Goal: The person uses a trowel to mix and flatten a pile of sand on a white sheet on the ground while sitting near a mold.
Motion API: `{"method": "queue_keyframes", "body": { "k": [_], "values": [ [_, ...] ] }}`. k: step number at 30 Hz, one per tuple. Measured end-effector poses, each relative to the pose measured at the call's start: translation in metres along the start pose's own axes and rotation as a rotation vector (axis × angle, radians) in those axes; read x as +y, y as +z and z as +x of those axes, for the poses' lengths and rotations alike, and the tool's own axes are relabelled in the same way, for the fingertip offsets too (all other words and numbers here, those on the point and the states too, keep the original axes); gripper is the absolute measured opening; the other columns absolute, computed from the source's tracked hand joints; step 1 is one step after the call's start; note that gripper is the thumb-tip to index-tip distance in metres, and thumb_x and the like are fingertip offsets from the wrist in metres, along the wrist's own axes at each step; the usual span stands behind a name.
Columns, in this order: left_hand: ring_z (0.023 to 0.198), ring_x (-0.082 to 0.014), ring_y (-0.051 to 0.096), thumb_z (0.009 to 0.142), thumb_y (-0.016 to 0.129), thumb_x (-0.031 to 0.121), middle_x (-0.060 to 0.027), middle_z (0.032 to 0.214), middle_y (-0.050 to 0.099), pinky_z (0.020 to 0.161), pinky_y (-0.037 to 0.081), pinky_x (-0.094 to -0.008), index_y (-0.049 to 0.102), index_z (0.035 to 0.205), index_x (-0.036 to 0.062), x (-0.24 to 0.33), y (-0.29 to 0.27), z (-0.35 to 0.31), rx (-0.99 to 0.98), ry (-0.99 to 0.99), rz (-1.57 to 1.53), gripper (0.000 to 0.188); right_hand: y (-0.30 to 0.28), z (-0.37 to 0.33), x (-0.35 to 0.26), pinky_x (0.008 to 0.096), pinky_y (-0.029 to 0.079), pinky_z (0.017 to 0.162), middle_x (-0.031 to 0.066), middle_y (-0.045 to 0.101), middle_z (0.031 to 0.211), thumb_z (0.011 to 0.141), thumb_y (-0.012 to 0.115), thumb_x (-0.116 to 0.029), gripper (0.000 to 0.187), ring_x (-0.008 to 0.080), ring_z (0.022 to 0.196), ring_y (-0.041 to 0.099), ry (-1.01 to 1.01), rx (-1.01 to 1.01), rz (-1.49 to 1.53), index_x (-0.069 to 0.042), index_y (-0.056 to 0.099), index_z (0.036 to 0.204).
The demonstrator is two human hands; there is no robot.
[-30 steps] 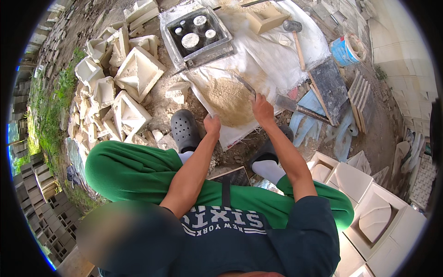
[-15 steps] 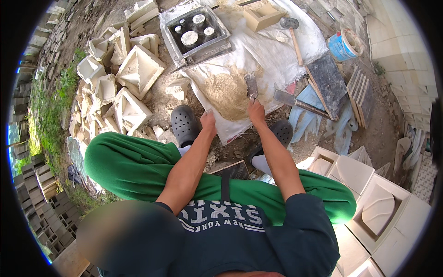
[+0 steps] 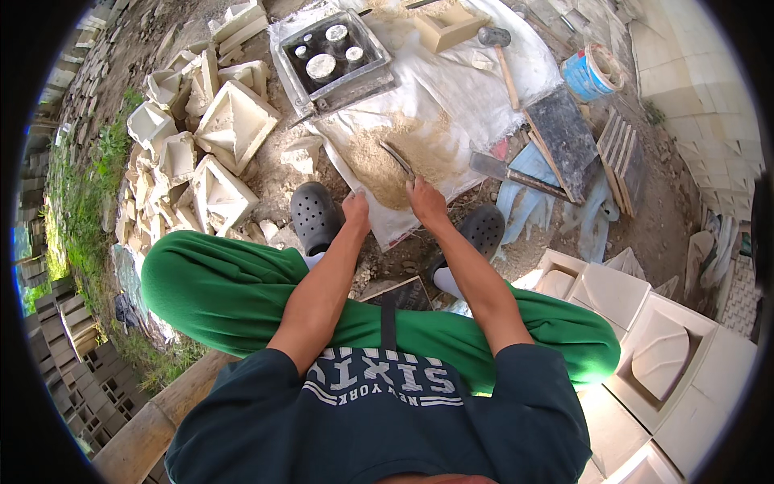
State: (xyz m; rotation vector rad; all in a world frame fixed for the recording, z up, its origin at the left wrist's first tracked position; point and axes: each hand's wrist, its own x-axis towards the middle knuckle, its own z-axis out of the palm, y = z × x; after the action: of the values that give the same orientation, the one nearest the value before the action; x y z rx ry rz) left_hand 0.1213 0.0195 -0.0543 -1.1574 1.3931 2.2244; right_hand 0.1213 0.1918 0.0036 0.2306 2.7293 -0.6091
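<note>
Both arms are stretched forward and downward between the bent knees, with the two fists near each other but not touching. The right hand (image 3: 426, 202) is closed firmly around the handle of a trowel (image 3: 395, 156), and the left hand (image 3: 355, 206) has its fingers folded tightly on the near left edge of a white sheet (image 3: 476, 101). Grey shoes (image 3: 314, 216) stand to both sides of the hands. Beyond the hands, at the far left part of the sheet, a dark box (image 3: 352, 86) with round, white-topped posts limits the space; a mallet (image 3: 507, 77) lies to the right, and farther right are a dark board (image 3: 560, 137) and a blue bucket (image 3: 587, 74). Pale broken blocks (image 3: 234, 129) are piled on the left. The trowel is over the sandy heap (image 3: 379, 169), its long axis pointing away from the person and inclined to the left; its blade is perhaps turned nearly on edge.
</note>
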Motion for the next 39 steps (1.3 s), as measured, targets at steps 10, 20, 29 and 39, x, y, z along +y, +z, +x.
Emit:
{"method": "queue_keyframes", "body": {
  "k": [10,20,29,39],
  "values": [
    [0.098,-0.0292,0.061,0.095,0.046,0.014,-0.0144,0.111,0.062,0.087,0.049,-0.0434,0.052,0.122,-0.0025,-0.006,-0.008,0.010,-0.036,0.012,0.010,0.032,0.012,-0.006,-0.012,0.0522,0.050,0.072,0.0269,0.065,0.092,0.097,0.041,-0.039,0.043,0.0441,0.082,0.063,-0.024,0.100,0.119,0.001,0.052,0.110],
    [0.093,-0.0231,0.062,0.096,0.046,0.015,-0.0126,0.106,0.065,0.081,0.049,-0.0370,0.059,0.117,-0.0028,-0.012,-0.009,0.017,0.033,0.009,0.057,0.031,0.023,-0.007,-0.003,0.0538,0.049,0.067,0.0282,0.063,0.084,0.097,0.043,-0.038,0.040,0.0458,0.077,0.062,-0.090,0.052,0.064,0.001,0.051,0.098],
    [0.093,-0.0248,0.063,0.096,0.045,0.013,-0.0136,0.108,0.064,0.080,0.050,-0.0381,0.054,0.122,-0.0038,-0.001,-0.010,0.003,0.008,-0.011,-0.017,0.033,0.032,-0.015,-0.019,0.0537,0.049,0.067,0.0274,0.063,0.084,0.097,0.043,-0.038,0.040,0.0460,0.076,0.062,-0.202,0.205,0.208,0.002,0.049,0.100],
    [0.085,-0.0220,0.064,0.094,0.050,0.012,-0.0115,0.098,0.067,0.077,0.050,-0.0357,0.061,0.111,-0.0049,-0.002,-0.003,-0.005,0.080,0.070,0.108,0.026,0.030,-0.021,-0.019,0.0536,0.049,0.068,0.0277,0.063,0.086,0.097,0.045,-0.040,0.041,0.0462,0.079,0.061,-0.148,-0.080,0.048,0.000,0.049,0.099]
  ]
}}
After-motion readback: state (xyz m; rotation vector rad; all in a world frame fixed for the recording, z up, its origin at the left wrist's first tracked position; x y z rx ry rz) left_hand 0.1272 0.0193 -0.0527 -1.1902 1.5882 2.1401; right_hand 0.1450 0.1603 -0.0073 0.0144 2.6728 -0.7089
